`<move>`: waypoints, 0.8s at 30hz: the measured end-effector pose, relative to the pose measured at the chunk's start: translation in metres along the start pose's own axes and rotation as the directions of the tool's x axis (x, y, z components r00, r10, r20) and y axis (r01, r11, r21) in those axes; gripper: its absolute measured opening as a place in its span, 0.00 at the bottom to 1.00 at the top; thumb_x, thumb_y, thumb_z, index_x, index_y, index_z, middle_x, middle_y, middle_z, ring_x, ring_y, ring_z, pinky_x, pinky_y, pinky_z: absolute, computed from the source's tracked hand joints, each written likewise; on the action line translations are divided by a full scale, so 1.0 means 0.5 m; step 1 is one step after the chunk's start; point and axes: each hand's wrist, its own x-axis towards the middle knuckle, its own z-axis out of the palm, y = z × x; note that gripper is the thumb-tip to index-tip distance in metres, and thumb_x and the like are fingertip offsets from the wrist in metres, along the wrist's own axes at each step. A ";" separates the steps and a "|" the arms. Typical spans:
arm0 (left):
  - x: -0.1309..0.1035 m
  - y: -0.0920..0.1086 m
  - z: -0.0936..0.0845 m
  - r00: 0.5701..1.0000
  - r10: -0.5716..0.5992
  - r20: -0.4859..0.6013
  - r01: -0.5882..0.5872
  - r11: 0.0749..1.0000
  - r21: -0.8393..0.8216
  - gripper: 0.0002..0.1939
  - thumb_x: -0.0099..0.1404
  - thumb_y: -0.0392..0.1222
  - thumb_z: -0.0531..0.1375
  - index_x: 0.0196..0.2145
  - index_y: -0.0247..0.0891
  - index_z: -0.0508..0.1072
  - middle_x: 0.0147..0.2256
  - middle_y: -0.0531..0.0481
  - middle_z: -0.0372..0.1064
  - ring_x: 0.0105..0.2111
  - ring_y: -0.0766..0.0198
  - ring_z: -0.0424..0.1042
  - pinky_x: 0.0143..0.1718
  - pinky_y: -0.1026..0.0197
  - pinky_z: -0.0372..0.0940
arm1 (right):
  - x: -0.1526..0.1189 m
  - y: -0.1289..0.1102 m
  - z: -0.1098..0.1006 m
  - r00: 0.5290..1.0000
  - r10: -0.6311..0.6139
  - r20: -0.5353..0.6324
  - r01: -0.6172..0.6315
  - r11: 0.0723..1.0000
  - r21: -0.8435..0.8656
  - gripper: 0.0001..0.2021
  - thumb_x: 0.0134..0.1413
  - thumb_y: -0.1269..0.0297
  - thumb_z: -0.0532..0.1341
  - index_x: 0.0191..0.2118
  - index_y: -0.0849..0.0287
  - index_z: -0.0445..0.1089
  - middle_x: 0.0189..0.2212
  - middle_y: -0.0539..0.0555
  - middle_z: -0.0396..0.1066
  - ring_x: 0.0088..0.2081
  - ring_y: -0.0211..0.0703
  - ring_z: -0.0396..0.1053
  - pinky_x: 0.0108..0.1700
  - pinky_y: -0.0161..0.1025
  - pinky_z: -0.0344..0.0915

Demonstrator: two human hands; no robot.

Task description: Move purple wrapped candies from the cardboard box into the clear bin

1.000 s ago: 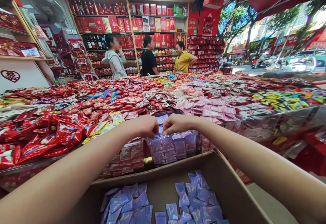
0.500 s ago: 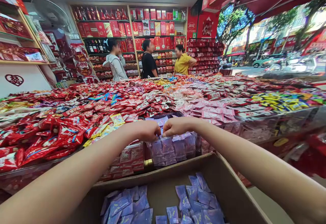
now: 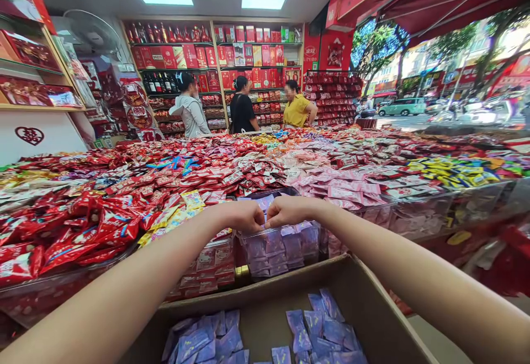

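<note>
My left hand (image 3: 242,215) and my right hand (image 3: 287,210) are pressed together, knuckles up, over a clear plastic bin (image 3: 285,251) of small purple packets. Both hands are curled down into the bin among the purple packets (image 3: 265,202); the fingers are hidden, so I cannot tell what they grip. Right below my arms stands an open cardboard box (image 3: 265,303) with more purple packets (image 3: 318,325) scattered on its bottom.
A wide counter is heaped with wrapped sweets: red packets (image 3: 103,215) to the left, pink ones (image 3: 343,184) and yellow ones (image 3: 451,168) to the right. Three people (image 3: 242,107) stand at the far side before red shelves (image 3: 215,54). The street lies open at right.
My hands have stayed together over the bin, sinking slightly. The view has tilted a little, shifting the scene downward in the picture.
</note>
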 end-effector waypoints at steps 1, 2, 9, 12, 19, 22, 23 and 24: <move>0.001 -0.002 0.001 1.000 0.006 0.003 -0.006 1.000 -0.012 0.11 0.59 0.43 0.55 0.24 0.33 0.67 0.19 0.60 0.58 0.16 0.73 0.58 0.17 0.67 0.55 | 0.001 0.001 0.002 1.000 -0.001 0.005 0.001 1.000 0.006 0.11 0.45 0.61 0.54 0.25 0.64 0.69 0.17 0.46 0.57 0.21 0.31 0.51 0.22 0.30 0.46; 0.001 -0.003 0.003 1.000 0.011 0.001 -0.011 1.000 -0.019 0.11 0.59 0.42 0.55 0.24 0.33 0.67 0.18 0.60 0.57 0.16 0.73 0.58 0.16 0.68 0.55 | 0.002 0.003 0.003 1.000 0.000 0.010 0.000 1.000 0.012 0.11 0.45 0.61 0.54 0.25 0.64 0.68 0.17 0.46 0.57 0.21 0.31 0.50 0.22 0.30 0.46; 0.001 -0.004 0.012 0.999 0.029 -0.032 -0.030 0.999 -0.019 0.12 0.60 0.42 0.54 0.22 0.33 0.66 0.17 0.61 0.55 0.14 0.74 0.55 0.15 0.68 0.52 | 0.004 0.011 0.010 1.000 0.005 0.023 -0.007 0.998 0.056 0.10 0.45 0.62 0.53 0.24 0.64 0.66 0.17 0.46 0.57 0.20 0.30 0.50 0.21 0.30 0.46; 0.004 -0.009 0.016 0.999 0.031 -0.038 -0.031 0.999 -0.020 0.12 0.60 0.42 0.54 0.23 0.33 0.66 0.16 0.61 0.55 0.14 0.74 0.55 0.15 0.68 0.53 | 0.005 0.016 0.015 1.000 0.006 0.016 -0.007 0.998 0.070 0.11 0.45 0.62 0.53 0.23 0.64 0.66 0.16 0.46 0.57 0.19 0.30 0.50 0.20 0.29 0.46; -0.035 0.016 0.002 0.950 0.001 -0.311 0.007 1.000 0.024 0.07 0.58 0.40 0.55 0.28 0.34 0.70 0.23 0.54 0.67 0.22 0.67 0.65 0.23 0.63 0.61 | -0.026 -0.001 0.008 0.982 0.015 -0.187 -0.011 1.000 0.026 0.11 0.47 0.62 0.54 0.27 0.65 0.68 0.21 0.51 0.65 0.24 0.35 0.59 0.25 0.31 0.52; -0.104 0.063 0.042 0.794 -0.004 -0.609 0.028 0.999 0.029 0.11 0.62 0.39 0.50 0.41 0.34 0.65 0.38 0.44 0.67 0.40 0.58 0.64 0.40 0.56 0.58 | -0.088 -0.027 0.031 0.908 0.032 -0.418 -0.021 0.999 0.032 0.13 0.53 0.63 0.50 0.36 0.65 0.67 0.33 0.57 0.68 0.33 0.40 0.62 0.32 0.34 0.55; -0.129 0.082 0.071 0.749 0.002 -0.663 0.020 0.999 0.026 0.11 0.63 0.40 0.48 0.40 0.36 0.66 0.36 0.45 0.67 0.38 0.59 0.64 0.39 0.56 0.58 | -0.111 -0.037 0.051 0.898 0.017 -0.440 0.010 0.998 0.058 0.13 0.53 0.63 0.49 0.35 0.64 0.67 0.32 0.57 0.68 0.33 0.39 0.62 0.33 0.34 0.55; -0.152 0.100 0.106 0.713 0.034 -0.700 -0.021 0.999 0.027 0.10 0.63 0.39 0.48 0.37 0.39 0.67 0.32 0.48 0.68 0.34 0.62 0.65 0.36 0.59 0.60 | -0.132 -0.046 0.078 0.908 -0.006 -0.420 0.056 0.993 0.107 0.12 0.53 0.63 0.51 0.33 0.62 0.68 0.29 0.54 0.68 0.31 0.38 0.63 0.32 0.33 0.56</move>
